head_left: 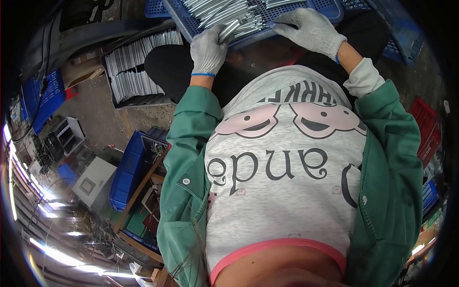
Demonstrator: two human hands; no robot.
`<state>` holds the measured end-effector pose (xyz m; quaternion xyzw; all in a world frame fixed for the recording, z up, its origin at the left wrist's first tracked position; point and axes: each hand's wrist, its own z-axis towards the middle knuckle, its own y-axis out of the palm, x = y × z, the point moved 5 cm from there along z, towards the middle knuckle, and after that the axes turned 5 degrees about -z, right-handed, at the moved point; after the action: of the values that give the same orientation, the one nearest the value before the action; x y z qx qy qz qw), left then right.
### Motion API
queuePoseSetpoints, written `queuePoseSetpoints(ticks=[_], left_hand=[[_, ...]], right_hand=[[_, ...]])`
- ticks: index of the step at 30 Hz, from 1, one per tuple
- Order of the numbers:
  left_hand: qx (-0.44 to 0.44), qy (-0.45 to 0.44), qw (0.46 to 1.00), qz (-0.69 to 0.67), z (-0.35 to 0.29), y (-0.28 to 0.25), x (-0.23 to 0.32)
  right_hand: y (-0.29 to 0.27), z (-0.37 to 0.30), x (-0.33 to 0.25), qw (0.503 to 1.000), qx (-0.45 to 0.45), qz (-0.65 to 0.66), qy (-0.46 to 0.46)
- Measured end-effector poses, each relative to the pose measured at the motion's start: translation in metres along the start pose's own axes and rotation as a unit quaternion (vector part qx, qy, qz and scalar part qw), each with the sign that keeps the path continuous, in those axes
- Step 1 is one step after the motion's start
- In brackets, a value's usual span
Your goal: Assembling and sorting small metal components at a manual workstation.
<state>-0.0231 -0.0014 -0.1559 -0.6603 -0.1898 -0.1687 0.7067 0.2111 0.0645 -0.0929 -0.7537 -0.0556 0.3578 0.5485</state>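
Note:
My left hand (208,49), in a pale knitted glove with a blue cuff edge, is closed around a few shiny metal tubes (233,27). They stick up past the fingers over the near left part of a blue perforated plastic crate (330,10). Inside that crate lies a loose pile of similar silvery tubes (210,10). My right hand (311,32), gloved the same way, hovers by the crate's near right edge. Its thumb and forefinger reach left toward the pile's right end, slightly apart, and no tube shows between them.
Left of my leg, a dark box (114,91) holds dense rows of metal tubes on the floor. Blue bins (126,177) stand farther left, near a pale cabinet (94,179). A red crate (424,125) is at the right, and another blue crate (399,40) at the upper right.

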Motion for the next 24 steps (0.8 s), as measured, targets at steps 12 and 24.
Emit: queuePoseSetpoints(ticks=[12,24], left_hand=[[-0.042,-0.023,0.982,-0.181,0.001,-0.002,-0.004],[-0.014,0.025,0.960,-0.278,-0.009,-0.011,0.006]], right_hand=[[-0.011,-0.003,-0.013,0.997,-0.018,-0.075,0.015],[-0.009,-0.003,-0.030,0.989,0.016,-0.133,-0.066]])
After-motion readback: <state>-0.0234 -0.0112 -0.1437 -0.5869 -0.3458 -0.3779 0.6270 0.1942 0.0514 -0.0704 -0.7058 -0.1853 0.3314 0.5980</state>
